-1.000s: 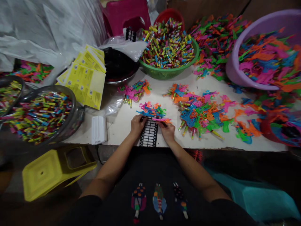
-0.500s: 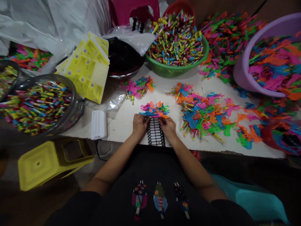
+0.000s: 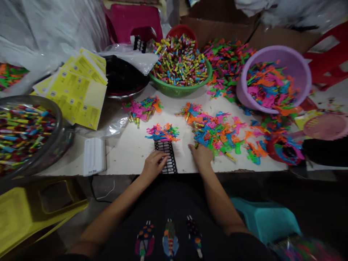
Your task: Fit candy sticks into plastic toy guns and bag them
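A black ladder-like strip (image 3: 170, 159) lies on the white table, its far end under a small bunch of colourful plastic pieces (image 3: 163, 132). Over the strip's left edge is my left hand (image 3: 155, 164), fingers curled together; whatever they may hold is too small to make out. My right hand (image 3: 201, 156) is at the near left edge of a larger pile of colourful pieces with yellow-banded tubes (image 3: 217, 132). Its fingertips are partly hidden among the pieces. Another small bunch (image 3: 143, 108) lies further back.
A green basket (image 3: 181, 90) of small wrapped tubes stands at the back, a purple tub (image 3: 304, 72) of plastic pieces to its right. At left are a clear basin (image 3: 61, 127), yellow sheets (image 3: 73, 94) and a white device (image 3: 94, 156). A red bowl (image 3: 273, 148) sits at right.
My hands have moved apart from the bunch on the strip. The right went rightward to the larger pile, and the left came back toward me. The view has swung to the right.
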Tool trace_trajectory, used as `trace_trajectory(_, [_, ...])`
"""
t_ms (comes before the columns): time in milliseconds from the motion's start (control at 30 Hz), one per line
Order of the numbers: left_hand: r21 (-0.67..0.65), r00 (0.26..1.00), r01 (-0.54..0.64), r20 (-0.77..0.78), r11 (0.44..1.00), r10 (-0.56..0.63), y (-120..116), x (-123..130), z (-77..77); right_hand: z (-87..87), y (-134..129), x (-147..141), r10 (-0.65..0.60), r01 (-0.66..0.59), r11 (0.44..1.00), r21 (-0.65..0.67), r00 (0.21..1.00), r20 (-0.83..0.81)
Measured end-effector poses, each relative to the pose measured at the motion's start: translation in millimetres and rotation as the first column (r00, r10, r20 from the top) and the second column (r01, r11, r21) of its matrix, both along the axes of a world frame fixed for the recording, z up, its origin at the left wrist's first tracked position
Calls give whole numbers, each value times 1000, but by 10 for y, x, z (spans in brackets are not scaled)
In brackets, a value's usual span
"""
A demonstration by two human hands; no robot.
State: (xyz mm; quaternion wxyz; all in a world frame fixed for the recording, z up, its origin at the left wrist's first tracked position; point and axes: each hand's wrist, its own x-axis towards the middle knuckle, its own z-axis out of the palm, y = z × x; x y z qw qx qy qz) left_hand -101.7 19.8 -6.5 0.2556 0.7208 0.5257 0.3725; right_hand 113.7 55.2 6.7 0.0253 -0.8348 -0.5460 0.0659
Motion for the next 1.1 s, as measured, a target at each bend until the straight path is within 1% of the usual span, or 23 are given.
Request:
trace_trajectory(67, [-73,988,142,63,987,-138,27,205,90,25,51,-34,-2,2,1000,-20,1000,-16])
trace_trajectory(100, [-112,982,176,93,978,-166,58,297,133,46,50,-68,6,-6,1000,5,999,-34])
trace_trajectory(167, [-162,972,196,159,967,-171,130,442,211,97,-24,-143,50,-43,994,98,996,-77])
trace_trajectory(200, [-172,967,199,192,965,-165,159,491,242,123,-92,-176,94,-80,985,151,991,-91])
trace_trajectory(267, [-166,959,200,236,966,-158,183,549,282,163,-257,-211,240,-210,948,240,965,-102])
trace_trajectory(333, [-142,955,190,255,971,-150,156,565,282,185,-409,-189,403,-358,889,285,908,-117])
trace_trajectory(400, [-103,953,168,273,980,-135,96,552,249,192,-503,-126,556,-495,816,299,814,-167])
trace_trajectory(467, [-86,945,176,293,981,-144,40,523,208,184,-533,-65,656,-587,752,300,712,-250])
trace_trajectory(500, [-98,943,188,296,977,-152,24,503,193,176,-529,-52,680,-609,732,305,673,-290])
trace_trajectory(533, [-125,941,207,298,970,-162,18,479,186,166,-517,-54,686,-609,728,316,651,-326])
trace_trajectory(567, [-163,936,230,306,959,-173,22,450,188,154,-500,-74,674,-584,739,336,645,-360])
trace_trajectory(633, [-252,916,296,347,921,-199,51,372,222,133,-466,-154,615,-463,786,410,652,-444])
trace_trajectory(667, [-285,901,333,378,899,-214,69,324,249,127,-454,-206,586,-391,805,447,642,-494])
trace_trajectory(733, [-323,864,409,438,853,-248,89,222,305,129,-446,-311,555,-269,820,505,589,-587])
trace_trajectory(767, [-332,846,443,462,833,-266,87,175,326,136,-449,-357,551,-232,822,520,556,-623])
trace_trajectory(833, [-343,813,495,507,798,-287,56,110,338,160,-463,-427,555,-219,825,521,484,-676])
trace_trajectory(867, [-348,805,500,524,793,-278,30,92,330,172,-471,-445,559,-233,826,513,447,-698])
trace_trajectory(900, [-352,811,480,528,804,-253,0,83,314,182,-479,-451,565,-265,825,499,405,-719])
trace_trajectory(967, [-344,857,362,489,866,-164,-61,68,280,186,-492,-412,576,-363,809,462,335,-746])
trace_trajectory(1000, [-329,885,281,452,902,-111,-87,52,270,177,-495,-364,572,-386,809,442,345,-744])
trace_trajectory(1033, [-302,907,209,416,930,-69,-110,23,268,163,-496,-296,553,-372,827,420,412,-724])
trace_trajectory(1067, [-263,920,160,389,951,-47,-129,-19,273,143,-495,-210,510,-322,860,396,533,-675])
trace_trajectory(1100, [-217,928,128,371,968,-39,-144,-73,283,118,-489,-112,429,-241,897,372,683,-591])
